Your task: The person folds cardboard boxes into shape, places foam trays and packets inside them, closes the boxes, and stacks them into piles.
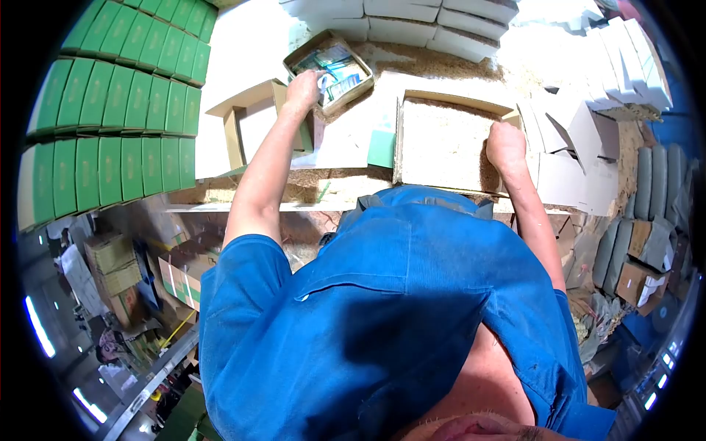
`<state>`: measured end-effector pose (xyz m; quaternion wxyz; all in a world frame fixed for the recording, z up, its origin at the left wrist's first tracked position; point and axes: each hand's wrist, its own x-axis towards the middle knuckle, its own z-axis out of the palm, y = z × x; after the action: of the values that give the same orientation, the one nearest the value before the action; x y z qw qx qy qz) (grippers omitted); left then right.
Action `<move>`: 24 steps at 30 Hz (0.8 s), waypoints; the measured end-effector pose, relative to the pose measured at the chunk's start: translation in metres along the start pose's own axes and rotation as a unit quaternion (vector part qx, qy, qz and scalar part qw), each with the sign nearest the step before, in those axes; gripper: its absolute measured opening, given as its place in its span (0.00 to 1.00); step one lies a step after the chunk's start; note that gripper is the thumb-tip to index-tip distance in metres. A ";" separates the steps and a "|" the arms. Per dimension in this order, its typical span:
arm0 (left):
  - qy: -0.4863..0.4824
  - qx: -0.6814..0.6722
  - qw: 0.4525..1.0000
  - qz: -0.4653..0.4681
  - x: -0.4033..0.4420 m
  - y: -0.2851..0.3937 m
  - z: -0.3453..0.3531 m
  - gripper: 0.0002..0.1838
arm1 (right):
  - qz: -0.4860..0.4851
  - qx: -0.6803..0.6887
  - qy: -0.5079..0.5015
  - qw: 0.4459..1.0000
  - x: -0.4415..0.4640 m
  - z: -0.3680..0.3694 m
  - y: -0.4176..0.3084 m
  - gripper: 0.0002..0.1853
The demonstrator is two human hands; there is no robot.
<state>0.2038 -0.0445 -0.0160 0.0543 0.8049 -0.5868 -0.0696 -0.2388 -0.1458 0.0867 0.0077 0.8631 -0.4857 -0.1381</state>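
My left hand (pixel 302 91) reaches over a shallow bin (pixel 351 98) of small blue, green and white packets (pixel 342 87). Its fingers are pinched together at a whitish packet near the bin's left side. At the right, my right hand (pixel 507 145) is closed around the right edge of an open, shallow cardboard box (pixel 445 140), whose pale inside faces up. Between bin and box lies a small green piece (pixel 381 148). Left of the bin, an open carton (pixel 254 125) with raised flaps stands just beside my left forearm.
Rows of green boxes (pixel 114 99) are stacked at the left. White boxes (pixel 412 28) line the back, with more at the upper right (pixel 632 62). Flat grey-white cartons (pixel 570 154) lie right of my right hand. The table's front edge (pixel 287 208) runs before my body.
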 end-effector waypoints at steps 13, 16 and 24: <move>0.084 0.081 0.991 0.060 0.008 -0.019 0.015 0.12 | 0.073 0.121 0.020 0.990 -0.040 -0.028 -0.005 0.13; 0.093 0.090 0.987 0.096 0.010 -0.026 0.018 0.10 | 0.114 0.193 0.037 0.974 -0.045 -0.030 0.000 0.16; 0.026 0.056 0.998 0.025 0.010 -0.012 0.004 0.05 | 0.075 0.299 0.083 0.948 -0.051 -0.024 -0.003 0.14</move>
<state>0.2179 -0.0506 -0.0224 0.0261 0.7934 -0.6079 -0.0142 -0.2559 -0.1043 0.1210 -0.2001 0.7955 -0.5654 0.0870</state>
